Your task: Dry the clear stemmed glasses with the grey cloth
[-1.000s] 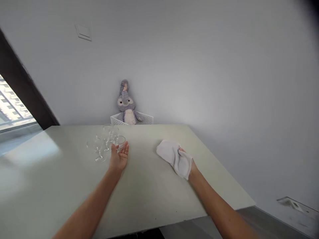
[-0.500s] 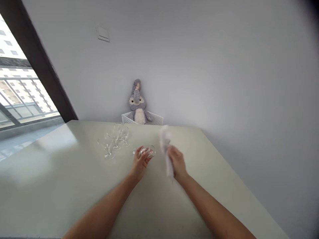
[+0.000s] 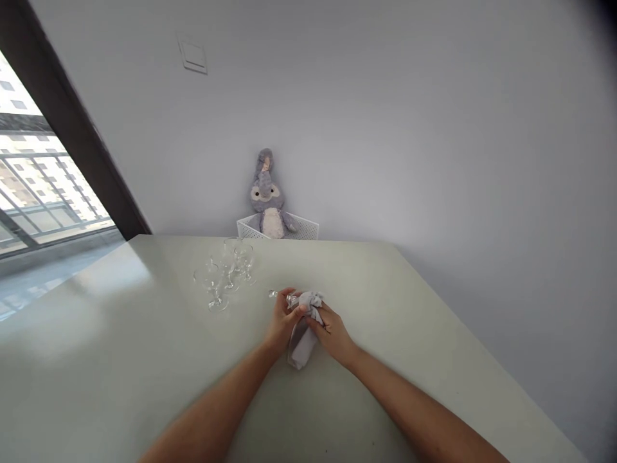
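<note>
My left hand is closed around a clear stemmed glass, held on its side above the table. The glass's stem end points left; its bowl is mostly covered by a pale grey-white cloth. My right hand grips that cloth and presses it over the mouth end of the glass, with its fingers partly hidden in the folds. A loose end of the cloth hangs down between both hands. To the left, several clear glasses with stems stand in a close group.
A pale, glossy table spreads under the hands. At its far edge, a white perforated basket holds a grey plush toy against the wall. A dark-framed window is at the left, and a light switch is on the wall.
My right hand has brought the cloth left and onto the glass, which it now covers in part. My left hand keeps its hold on the glass. The view has shifted slightly.
</note>
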`<state>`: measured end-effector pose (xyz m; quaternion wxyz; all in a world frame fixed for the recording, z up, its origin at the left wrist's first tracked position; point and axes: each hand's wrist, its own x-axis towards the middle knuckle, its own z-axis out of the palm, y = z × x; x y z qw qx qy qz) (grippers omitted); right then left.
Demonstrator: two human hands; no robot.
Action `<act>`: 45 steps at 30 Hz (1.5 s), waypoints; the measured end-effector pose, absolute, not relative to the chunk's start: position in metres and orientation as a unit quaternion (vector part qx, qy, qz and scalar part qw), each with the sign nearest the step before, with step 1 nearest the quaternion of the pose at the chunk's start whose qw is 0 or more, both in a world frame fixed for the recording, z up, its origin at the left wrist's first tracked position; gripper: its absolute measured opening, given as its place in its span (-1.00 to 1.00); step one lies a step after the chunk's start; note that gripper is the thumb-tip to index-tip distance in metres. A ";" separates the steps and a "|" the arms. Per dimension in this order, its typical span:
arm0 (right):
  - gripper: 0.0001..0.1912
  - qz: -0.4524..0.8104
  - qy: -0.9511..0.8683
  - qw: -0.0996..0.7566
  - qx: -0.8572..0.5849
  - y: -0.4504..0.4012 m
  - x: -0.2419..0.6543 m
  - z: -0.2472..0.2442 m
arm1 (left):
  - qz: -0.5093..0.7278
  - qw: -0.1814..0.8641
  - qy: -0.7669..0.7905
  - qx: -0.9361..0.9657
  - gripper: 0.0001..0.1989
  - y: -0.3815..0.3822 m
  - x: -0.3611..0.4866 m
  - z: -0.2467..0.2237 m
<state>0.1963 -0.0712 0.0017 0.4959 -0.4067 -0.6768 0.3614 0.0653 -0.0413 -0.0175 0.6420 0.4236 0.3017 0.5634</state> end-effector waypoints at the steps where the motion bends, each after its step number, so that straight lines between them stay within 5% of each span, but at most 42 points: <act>1: -0.68 0.374 -0.669 0.499 -0.404 -0.073 0.197 0.001 | 0.557 0.644 0.306 0.426 -0.55 -0.042 0.066 -0.017; 9: -0.67 0.621 -0.412 0.561 -0.361 -0.062 0.207 -0.015 | 0.505 0.672 0.283 0.461 -0.54 -0.041 0.062 -0.018; 13: -0.68 0.725 -0.335 0.507 -0.324 -0.061 0.210 -0.013 | 0.498 0.621 0.287 0.533 -0.52 -0.039 0.059 -0.015; 17: -0.61 0.595 -0.523 0.495 -0.356 -0.071 0.203 -0.005 | 0.473 0.596 0.308 0.571 -0.57 -0.035 0.056 -0.017; 21: -0.85 0.446 -0.671 0.422 -0.416 -0.072 0.201 -0.007 | 0.451 0.526 0.377 0.614 -0.69 -0.034 0.052 -0.023; 25: -0.81 0.583 -0.545 0.473 -0.374 -0.066 0.205 -0.010 | 0.481 0.529 0.341 0.611 -0.71 -0.040 0.050 -0.014; 28: -0.68 0.682 -0.410 0.512 -0.324 -0.066 0.203 -0.007 | 0.507 0.561 0.283 0.590 -0.50 -0.043 0.051 -0.003; 36: -0.73 0.441 -0.637 0.466 -0.427 -0.079 0.194 -0.011 | 0.457 0.566 0.358 0.585 -0.63 -0.036 0.048 -0.013; 42: -0.70 0.664 -0.421 0.505 -0.356 -0.067 0.205 0.001 | 0.488 0.601 0.275 0.570 -0.47 -0.047 0.053 -0.003; 45: -0.69 0.644 -0.467 0.490 -0.356 -0.073 0.201 0.003 | 0.505 0.562 0.295 0.585 -0.58 -0.044 0.050 -0.002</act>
